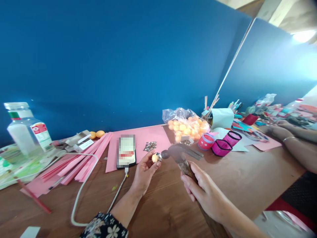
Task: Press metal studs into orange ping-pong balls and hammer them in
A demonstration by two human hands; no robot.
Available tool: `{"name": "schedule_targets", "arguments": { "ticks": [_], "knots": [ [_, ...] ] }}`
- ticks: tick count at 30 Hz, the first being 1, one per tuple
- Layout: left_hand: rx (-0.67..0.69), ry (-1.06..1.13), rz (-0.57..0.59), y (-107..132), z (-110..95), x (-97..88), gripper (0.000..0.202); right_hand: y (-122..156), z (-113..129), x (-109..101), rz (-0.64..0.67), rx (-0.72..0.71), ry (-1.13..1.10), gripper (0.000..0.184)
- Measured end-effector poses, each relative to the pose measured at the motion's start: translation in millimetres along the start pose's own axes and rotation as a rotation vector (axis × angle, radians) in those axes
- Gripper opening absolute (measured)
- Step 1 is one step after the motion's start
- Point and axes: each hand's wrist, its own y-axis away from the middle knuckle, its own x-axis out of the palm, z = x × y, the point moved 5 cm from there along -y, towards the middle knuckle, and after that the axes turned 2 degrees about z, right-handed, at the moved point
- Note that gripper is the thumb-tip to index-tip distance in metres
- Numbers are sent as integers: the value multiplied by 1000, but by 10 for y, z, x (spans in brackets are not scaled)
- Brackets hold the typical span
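Observation:
Between the fingertips of my left hand [145, 173] is a small orange ball [155, 158], like a ping-pong ball, with shiny metal bits on its right side. My right hand [200, 185] is wrapped round the wooden handle of a claw hammer [182, 155]. The hammer's striking face points left, close beside the metal bits; whether it touches them I cannot tell. Behind my left hand, a pile of small metal pieces [150, 146] lies on a pink sheet [160, 135]. A phone [126, 152] with a blurred screen rests on the same sheet, a cable plugged into it.
A clear bag of orange balls [185, 127] stands behind the hammer. Right of it are a red round container [206, 141] and magenta fabric rings [221, 147]. Pink strips [81, 162] and a clear bottle [24, 129] occupy the left. Another person's hands [279, 132] rest at far right.

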Motion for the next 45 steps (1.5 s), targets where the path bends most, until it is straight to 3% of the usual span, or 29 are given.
{"name": "schedule_targets", "arguments": {
  "ticks": [11,21,35,41,45],
  "knots": [
    [-19,-16,16,1,1,15,50,-45,-23,15,-18,-33,46,20],
    [-84,119,31,28,4,31,44,-35,1,33,-33,-50,1,18],
    [-116,126,14,25,10,13,28,-59,-10,51,23,-69,60,20],
    [-95,197,-50,-2,8,-36,24,-49,-157,-301,-119,-206,512,30],
    [-94,179,-57,-10,32,-43,25,-105,-466,-543,-79,-153,864,32]
  ]
}}
